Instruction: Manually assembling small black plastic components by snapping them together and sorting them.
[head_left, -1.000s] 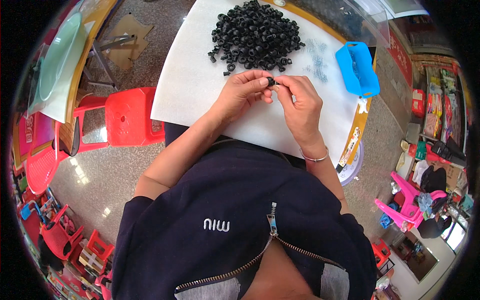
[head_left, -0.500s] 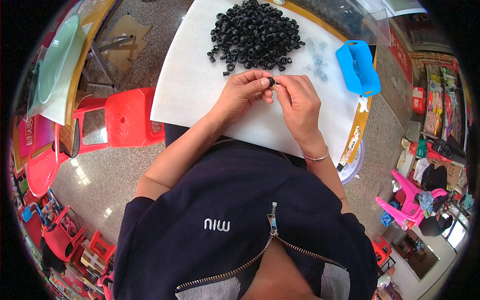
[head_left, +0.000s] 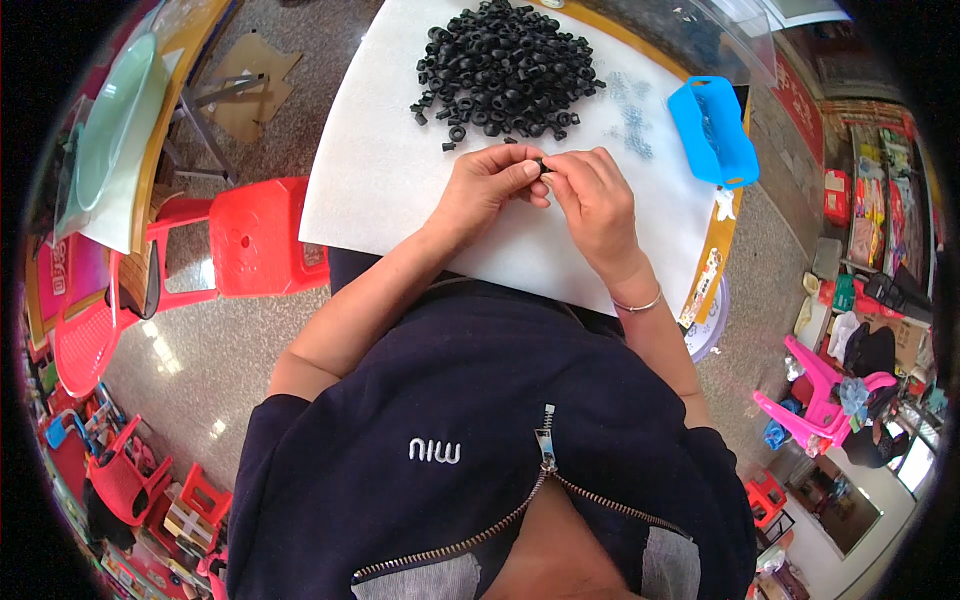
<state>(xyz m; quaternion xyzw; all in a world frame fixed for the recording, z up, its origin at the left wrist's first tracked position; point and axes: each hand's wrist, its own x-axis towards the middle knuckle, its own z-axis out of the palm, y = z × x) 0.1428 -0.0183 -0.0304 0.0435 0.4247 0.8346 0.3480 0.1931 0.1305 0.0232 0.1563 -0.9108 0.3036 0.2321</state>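
Observation:
A small rounded black plastic piece (head_left: 542,166), much like part of a cord lock, is pinched between my two hands over the white sheet (head_left: 400,185). My left hand (head_left: 487,188) is closed on its left side with thumb and fingers. From the right, the thumb and forefinger of my right hand (head_left: 597,203) press at the same piece; whether they hold something else too is hidden. Just beyond my fingers lies a big heap of similar black pieces (head_left: 505,70), a few strayed at its near edge. Small shiny springs (head_left: 632,130) are scattered right of the heap.
A blue plastic basket (head_left: 735,160) stands at the table's right edge, with small shiny bits inside. Left of the table is a red stool (head_left: 245,238). A pale green basin (head_left: 122,115) rests farther left, and a pink stool (head_left: 825,395) stands on the right.
Both hands stay together at nearly the same place. My right wrist has shifted slightly and the black piece is more covered by fingers. The view has moved a little.

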